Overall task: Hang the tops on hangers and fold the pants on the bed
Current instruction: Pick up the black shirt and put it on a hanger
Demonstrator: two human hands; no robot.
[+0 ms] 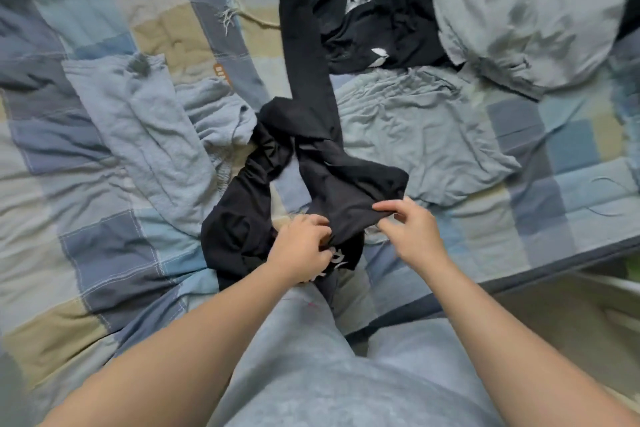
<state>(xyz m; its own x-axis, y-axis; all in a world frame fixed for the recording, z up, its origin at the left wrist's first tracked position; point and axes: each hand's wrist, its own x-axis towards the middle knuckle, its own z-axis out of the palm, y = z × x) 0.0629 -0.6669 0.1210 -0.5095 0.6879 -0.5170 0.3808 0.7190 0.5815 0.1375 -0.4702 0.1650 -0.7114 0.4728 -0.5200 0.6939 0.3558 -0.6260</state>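
**A:** Entry one, the hands?

**B:** Left hand [301, 246]: fingers curled into bunched black cloth. Right hand [410, 230]: thumb and fingers pinching the same edge. The hands are close together, and both hold the waist end [349, 215] of the black pants [311, 121].

**A:** Entry two, how do the pants lie from the hands?

**B:** Long axis runs from the hands toward 12 o'clock. Straight leg [301, 55]: flat on the quilt [104, 253], reaching far out at 12. Other leg [242, 204]: twisted and doubled back, heaped at about 9 to 10 o'clock of the left hand, touching it.

**A:** Which hand is nearer which part?

**B:** The left is at the heaped leg. The right is at the side leading to the straight leg. My judgement is that the heaped leg must be drawn out toward 12 and laid on the straight one before folding, which is the left hand's reach.

**A:** Entry three, the surroundings?

**B:** Pale blue garment [138, 121]: crumpled, at 10 o'clock, its edge against the pants. Grey-green garment [415, 135]: spread at 1 to 2 o'clock, beside the straight leg. Black top with white marks [381, 21]: at 12 to 1, against the far leg. Grey garment [519, 10]: far at 2 o'clock. No hanger is in view.
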